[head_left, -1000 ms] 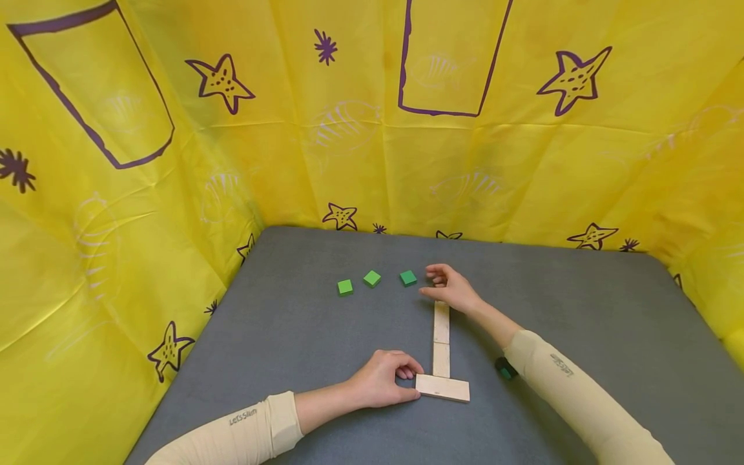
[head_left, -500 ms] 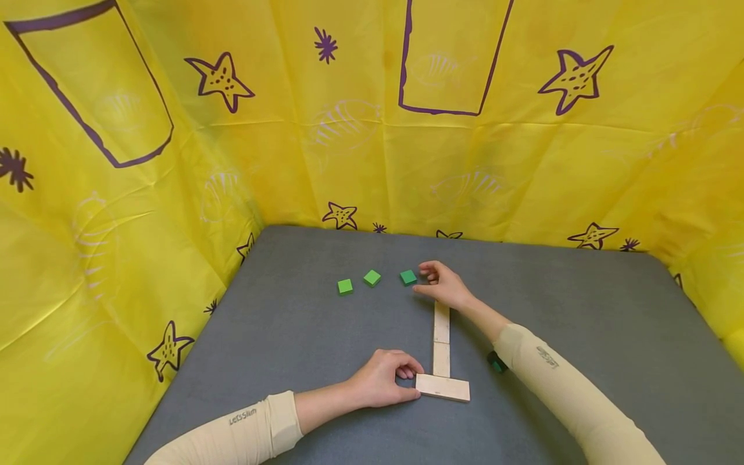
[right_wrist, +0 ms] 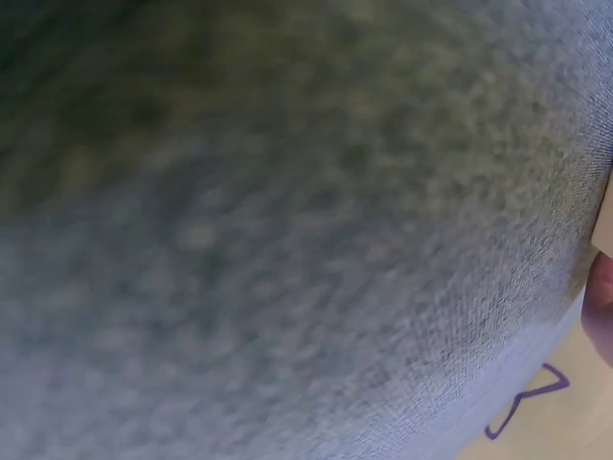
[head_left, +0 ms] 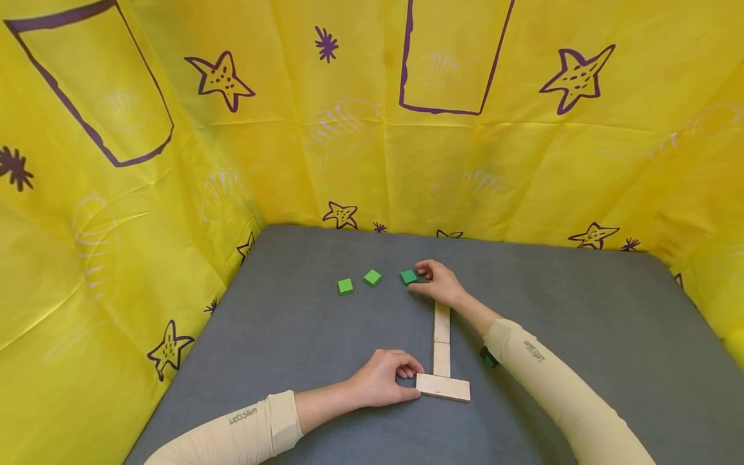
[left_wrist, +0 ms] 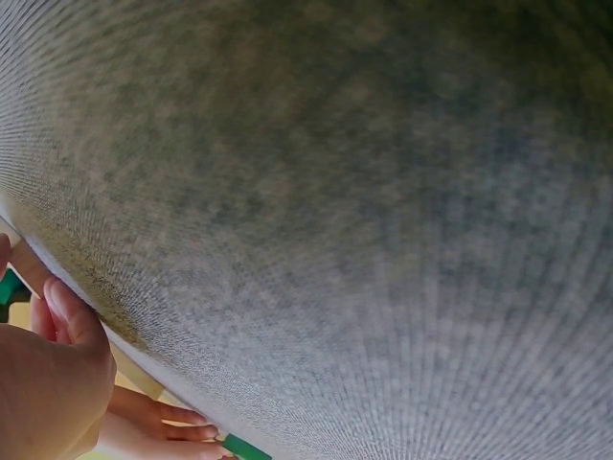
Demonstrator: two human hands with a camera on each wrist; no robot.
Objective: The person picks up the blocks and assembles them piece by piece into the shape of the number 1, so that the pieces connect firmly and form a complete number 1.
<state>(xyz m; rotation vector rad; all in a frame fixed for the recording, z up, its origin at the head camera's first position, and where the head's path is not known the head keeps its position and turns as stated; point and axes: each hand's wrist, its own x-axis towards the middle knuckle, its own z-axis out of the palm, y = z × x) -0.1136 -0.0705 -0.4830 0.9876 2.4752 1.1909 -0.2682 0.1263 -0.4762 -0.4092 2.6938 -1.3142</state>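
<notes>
My left hand (head_left: 385, 380) pinches the left end of a pale wooden block (head_left: 443, 387) lying crosswise. Two more wooden blocks (head_left: 442, 324) run away from its middle, end to end, the far one partly hidden by my right hand (head_left: 440, 283). That hand has its thumb and fingers spread at the right side of a dark green block (head_left: 409, 277), without a visible grip on it. In the left wrist view, the left-hand fingers (left_wrist: 72, 316) are at a wooden block, with the green block (left_wrist: 247, 448) beyond. The right wrist view catches only a fingertip and a wooden edge (right_wrist: 605, 220).
Two light green blocks (head_left: 345, 286) lie farther left on the grey table (head_left: 290, 336). A black and green object (head_left: 488, 356) sits beside the right sleeve, partly covered. Yellow cloth walls (head_left: 349, 161) with drawn sea stars enclose the table's back and sides.
My right hand has shifted left, from over the wooden row to the dark green block. The sleeve moved with it. The left hand and the blocks stay in place.
</notes>
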